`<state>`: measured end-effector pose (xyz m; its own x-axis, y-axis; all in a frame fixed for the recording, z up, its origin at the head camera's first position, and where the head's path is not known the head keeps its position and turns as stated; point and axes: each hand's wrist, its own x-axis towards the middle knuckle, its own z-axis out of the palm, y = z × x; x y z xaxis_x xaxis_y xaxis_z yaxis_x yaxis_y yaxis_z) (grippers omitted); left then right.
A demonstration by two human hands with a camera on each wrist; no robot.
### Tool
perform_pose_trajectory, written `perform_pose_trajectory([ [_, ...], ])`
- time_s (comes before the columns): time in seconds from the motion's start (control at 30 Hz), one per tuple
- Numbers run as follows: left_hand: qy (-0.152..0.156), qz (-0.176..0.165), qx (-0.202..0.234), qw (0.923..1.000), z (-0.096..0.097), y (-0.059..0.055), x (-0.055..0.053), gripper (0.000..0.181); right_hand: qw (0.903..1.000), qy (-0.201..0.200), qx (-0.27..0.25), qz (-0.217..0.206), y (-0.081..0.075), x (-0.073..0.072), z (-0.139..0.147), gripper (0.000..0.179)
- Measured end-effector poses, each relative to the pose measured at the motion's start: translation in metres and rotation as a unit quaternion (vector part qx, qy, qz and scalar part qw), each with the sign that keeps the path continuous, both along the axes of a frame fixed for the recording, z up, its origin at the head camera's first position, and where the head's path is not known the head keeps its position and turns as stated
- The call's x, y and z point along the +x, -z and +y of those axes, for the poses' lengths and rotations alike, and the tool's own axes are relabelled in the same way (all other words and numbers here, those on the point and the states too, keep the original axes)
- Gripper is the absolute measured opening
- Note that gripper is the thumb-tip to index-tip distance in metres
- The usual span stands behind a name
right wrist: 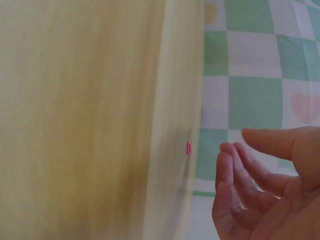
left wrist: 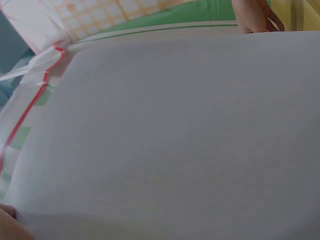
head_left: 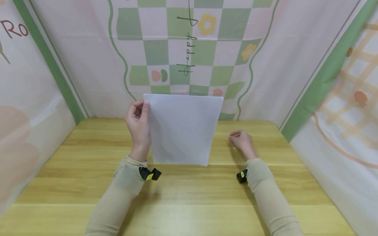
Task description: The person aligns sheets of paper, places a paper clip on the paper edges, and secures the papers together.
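A plain white sheet of paper is held up in front of the person, above the wooden table. The left hand pinches its upper left edge, thumb on the near face. In the left wrist view the paper fills most of the picture, and only a bit of the left hand shows at the lower left. To the right of the sheet, the right hand is over the table with loosely bent fingers. The right wrist view shows a gap between its thumb and fingertips, with nothing held.
A small red item lies on the wooden table, beyond the right fingertips. Behind the table hangs a green-and-white checked cloth. Printed cloth also hangs along the left side and right side. Both wrists wear small black cameras.
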<state>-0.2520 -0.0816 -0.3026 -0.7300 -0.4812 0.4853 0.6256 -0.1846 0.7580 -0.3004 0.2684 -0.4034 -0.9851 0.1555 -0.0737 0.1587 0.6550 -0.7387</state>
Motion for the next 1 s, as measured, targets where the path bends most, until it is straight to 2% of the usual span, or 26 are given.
perform_pose_trajectory([
  [0.23, 0.004, 0.009, 0.007, 0.9999, 0.000, 0.001, -0.001, 0.015, 0.9981, -0.004, 0.053, -0.031, -0.003, -0.001, 0.005, 0.036],
  [0.47, -0.002, 0.009, -0.001, 1.0000, 0.000, 0.001, -0.001, 0.011, 0.9946, -0.010, 0.081, -0.064, -0.003, -0.005, 0.008, 0.038],
  [0.83, 0.001, 0.014, -0.006, 0.9999, -0.001, 0.001, 0.000, 0.012, 0.9900, -0.008, 0.125, -0.065, -0.005, -0.011, 0.009, 0.030],
  [1.0, 0.004, 0.013, -0.001, 0.9999, 0.000, 0.001, 0.000, 0.009, 0.9891, -0.018, 0.127, -0.072, -0.003, -0.013, 0.009, 0.034],
])
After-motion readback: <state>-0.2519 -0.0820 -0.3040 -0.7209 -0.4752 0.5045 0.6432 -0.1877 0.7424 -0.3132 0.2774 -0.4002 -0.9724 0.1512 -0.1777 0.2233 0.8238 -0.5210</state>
